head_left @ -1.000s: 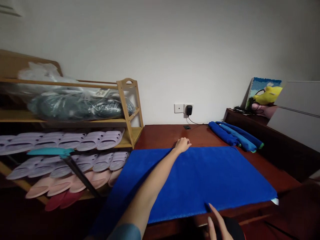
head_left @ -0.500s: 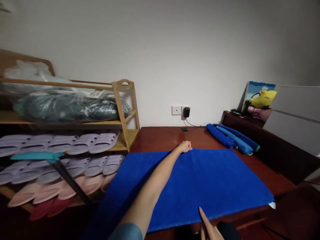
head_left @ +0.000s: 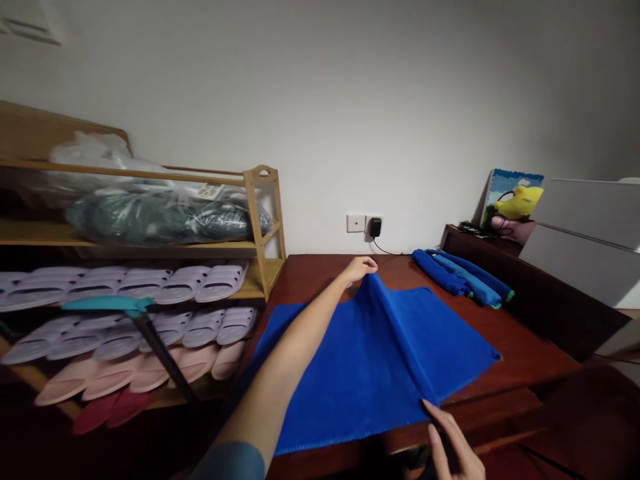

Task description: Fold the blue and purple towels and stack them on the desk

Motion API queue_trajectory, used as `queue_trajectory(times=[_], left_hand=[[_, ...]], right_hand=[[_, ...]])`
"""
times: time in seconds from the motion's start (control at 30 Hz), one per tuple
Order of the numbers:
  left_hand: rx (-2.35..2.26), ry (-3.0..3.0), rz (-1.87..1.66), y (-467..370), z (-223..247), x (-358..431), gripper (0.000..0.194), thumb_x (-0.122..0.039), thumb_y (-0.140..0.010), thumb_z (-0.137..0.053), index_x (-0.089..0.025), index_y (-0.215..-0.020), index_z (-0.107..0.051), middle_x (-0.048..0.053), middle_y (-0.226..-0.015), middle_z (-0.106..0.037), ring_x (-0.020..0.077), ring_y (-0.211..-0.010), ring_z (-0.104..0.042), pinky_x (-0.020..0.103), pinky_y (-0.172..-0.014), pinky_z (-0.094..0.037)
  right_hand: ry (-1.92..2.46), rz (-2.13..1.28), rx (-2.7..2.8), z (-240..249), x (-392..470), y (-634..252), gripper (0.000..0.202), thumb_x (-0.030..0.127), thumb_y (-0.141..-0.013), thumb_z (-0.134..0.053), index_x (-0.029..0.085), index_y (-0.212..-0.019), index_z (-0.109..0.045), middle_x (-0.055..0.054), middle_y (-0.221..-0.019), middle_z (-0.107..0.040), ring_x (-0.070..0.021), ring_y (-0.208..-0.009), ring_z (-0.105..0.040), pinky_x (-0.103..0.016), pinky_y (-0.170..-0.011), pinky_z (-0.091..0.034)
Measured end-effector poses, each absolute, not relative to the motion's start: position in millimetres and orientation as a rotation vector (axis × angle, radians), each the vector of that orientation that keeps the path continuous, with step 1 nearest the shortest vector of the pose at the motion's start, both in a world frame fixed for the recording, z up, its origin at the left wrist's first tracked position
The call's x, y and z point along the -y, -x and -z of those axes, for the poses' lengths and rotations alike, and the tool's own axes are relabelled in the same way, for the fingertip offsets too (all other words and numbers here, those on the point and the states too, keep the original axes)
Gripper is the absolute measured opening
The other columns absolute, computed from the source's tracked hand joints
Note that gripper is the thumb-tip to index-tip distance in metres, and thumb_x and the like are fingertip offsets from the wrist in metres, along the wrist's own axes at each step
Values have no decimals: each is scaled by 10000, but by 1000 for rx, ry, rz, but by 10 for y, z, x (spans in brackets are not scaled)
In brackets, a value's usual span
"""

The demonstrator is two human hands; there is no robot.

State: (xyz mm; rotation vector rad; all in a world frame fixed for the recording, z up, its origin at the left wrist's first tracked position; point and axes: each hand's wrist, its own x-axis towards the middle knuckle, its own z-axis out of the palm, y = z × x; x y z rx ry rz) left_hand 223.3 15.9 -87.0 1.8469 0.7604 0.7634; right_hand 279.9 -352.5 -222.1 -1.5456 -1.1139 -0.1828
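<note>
A blue towel (head_left: pixel 345 373) lies over the table, with a raised ridge running from its far edge to its near edge. At the far edge my left hand (head_left: pixel 361 268) pinches the cloth and holds it up in a peak. At the near end of the ridge is my right hand (head_left: pixel 457 443), its index finger on the towel and its thumb below the edge, closed on the cloth. The towel's right part lies flat on the table, its corner pulled inward.
Rolled blue towels (head_left: pixel 463 279) lie at the back right of the red-brown table (head_left: pixel 520 340). A wooden rack (head_left: pixel 265 233) with bagged goods and several slippers (head_left: pixel 223 283) stands left. A black plug (head_left: pixel 375 227) sits in the wall. White boxes (head_left: pixel 585 227) are at right.
My left hand has lifted the towel's far edge into a peak. The right hand has moved right along the near edge, and a ridge now runs between the hands. The towel's right corner has drawn inward.
</note>
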Motion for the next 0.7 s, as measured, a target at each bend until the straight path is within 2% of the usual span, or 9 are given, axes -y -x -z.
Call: queue_trajectory(times=[0.17,0.3,0.53,0.7], left_hand=[[-702,-1753,-784,-1687,534,-119,133,-245,-703,-711,-121,-750,-698,36,-691,-681,136,-634,-586,271,-664,-442],[-660,-1679,-896,-1234,234,-18,172,-265,-677,-732,-115,-751,-694,47,-729,-686,145,-696,-608,291,-733,-457],[-548,-1686,-1036,-611,-261,217,443,-213,-498,-835,-124,-906,-689,51,-798,-688,180,-794,-631,348,-826,-462],[-759,-2155,-1278,-322,-451,314,277,-258,-649,-723,-142,-900,-717,42,-762,-692,206,-767,-629,348,-776,-475]], right_hand=[[1518,-30,848,1885,3346,-3066,313,482,-720,-688,221,-890,-728,-33,-914,-719,-263,-836,-675,-352,-768,-567],[1385,-151,781,1452,3032,-3358,368,466,-658,-745,192,-899,-706,-45,-874,-712,-237,-797,-663,-347,-764,-553],[1204,-255,925,748,2472,-3775,367,427,-658,-762,191,-932,-699,-21,-797,-665,-144,-731,-605,-248,-683,-502],[1148,-359,986,334,2220,-3791,444,401,-581,-815,207,-965,-707,-13,-824,-660,-131,-730,-603,-232,-649,-494]])
